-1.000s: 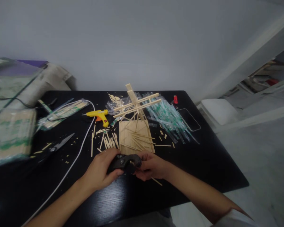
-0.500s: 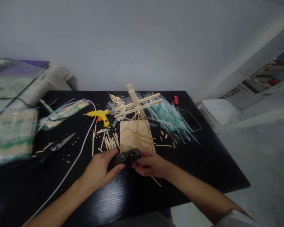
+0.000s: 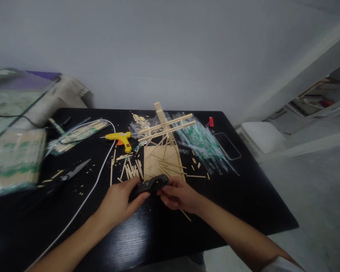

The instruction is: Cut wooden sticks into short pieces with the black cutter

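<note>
Left hand [image 3: 117,200], closed round a black tool [image 3: 147,186]; right hand [image 3: 178,192], at the tool's tip, apparently pinching a thin stick [image 3: 186,215]; beyond both hands, a slatted panel [image 3: 150,156] and stick framework [image 3: 164,126], seemingly joined, with short sticks [image 3: 129,170] lying loose, unattached.

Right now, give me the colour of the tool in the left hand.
The tool is black, as the head view shows.
</note>
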A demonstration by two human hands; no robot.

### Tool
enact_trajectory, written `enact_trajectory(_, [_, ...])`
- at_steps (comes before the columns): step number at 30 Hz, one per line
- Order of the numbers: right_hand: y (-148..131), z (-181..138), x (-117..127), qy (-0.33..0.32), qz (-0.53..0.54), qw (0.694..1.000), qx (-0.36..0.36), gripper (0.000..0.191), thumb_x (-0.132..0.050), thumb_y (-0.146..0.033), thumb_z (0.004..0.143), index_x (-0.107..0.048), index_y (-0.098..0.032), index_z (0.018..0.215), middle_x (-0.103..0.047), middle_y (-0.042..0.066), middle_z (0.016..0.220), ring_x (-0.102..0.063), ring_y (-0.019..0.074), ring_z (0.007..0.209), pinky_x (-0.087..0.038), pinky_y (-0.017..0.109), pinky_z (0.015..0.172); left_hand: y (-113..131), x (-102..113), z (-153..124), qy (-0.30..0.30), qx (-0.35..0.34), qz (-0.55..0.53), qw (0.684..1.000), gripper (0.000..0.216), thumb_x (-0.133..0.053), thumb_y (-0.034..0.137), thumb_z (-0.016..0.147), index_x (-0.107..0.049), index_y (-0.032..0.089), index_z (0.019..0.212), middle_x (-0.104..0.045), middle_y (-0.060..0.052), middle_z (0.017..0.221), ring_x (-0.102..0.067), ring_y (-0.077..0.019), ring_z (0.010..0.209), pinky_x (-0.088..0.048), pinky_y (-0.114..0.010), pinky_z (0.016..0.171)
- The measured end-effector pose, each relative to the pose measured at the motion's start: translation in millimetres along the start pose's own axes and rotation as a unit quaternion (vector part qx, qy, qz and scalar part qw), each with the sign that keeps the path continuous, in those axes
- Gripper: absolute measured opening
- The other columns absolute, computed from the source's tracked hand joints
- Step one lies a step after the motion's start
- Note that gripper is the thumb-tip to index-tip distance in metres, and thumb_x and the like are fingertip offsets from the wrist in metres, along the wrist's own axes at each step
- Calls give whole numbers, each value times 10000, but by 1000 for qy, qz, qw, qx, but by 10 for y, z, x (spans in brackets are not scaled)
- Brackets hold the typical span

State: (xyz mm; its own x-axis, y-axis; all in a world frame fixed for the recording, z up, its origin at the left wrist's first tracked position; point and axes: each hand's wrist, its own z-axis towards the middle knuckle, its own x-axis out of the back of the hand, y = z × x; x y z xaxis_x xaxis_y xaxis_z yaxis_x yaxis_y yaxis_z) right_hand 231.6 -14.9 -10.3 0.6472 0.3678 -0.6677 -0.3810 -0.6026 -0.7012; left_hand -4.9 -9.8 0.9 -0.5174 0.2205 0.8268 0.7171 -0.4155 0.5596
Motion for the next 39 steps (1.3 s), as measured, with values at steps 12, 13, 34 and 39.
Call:
enact_trajectory(12, [-27,-16,-45,43,-32,998,45,411,-871,-443,761,-589,-144,789,-656,-26,585,-357,18,364,-194,179,361,-15,-13,7,31,-36,-20,999,284,-504,462,958,-605,198,933,-702,-27,775,-689,-213,661,-503,-309,614])
enact_trajectory(13, [-31,-18,-46,38,-29,998,41,413,-869,-447,762,-591,-142,787,-652,-27,577,-341,15,359,-182,182,362,-16,-12,5,36,-46,-25,998,278,-509,457,956,-605,197,947,-705,-29,786,-689,-212,666,-507,-308,618])
enact_trajectory(34, [2,1,44,-42,12,999,1,400,-850,-464,787,-683,-108,862,-696,7,619,-389,28,356,-198,183,353,-65,-49,-12,28,-78,-75,994,314,-514,447,949,-601,184,1098,-710,-79,946,-690,-246,827,-545,-363,744])
enact_trajectory(39, [10,4,67,-60,9,998,4,388,-823,-467,820,-685,-109,875,-697,8,632,-380,27,351,-194,192,359,-69,-51,-6,27,-79,-76,994,325,-509,457,954,-592,185,1111,-710,-88,963,-690,-251,849,-545,-372,763])
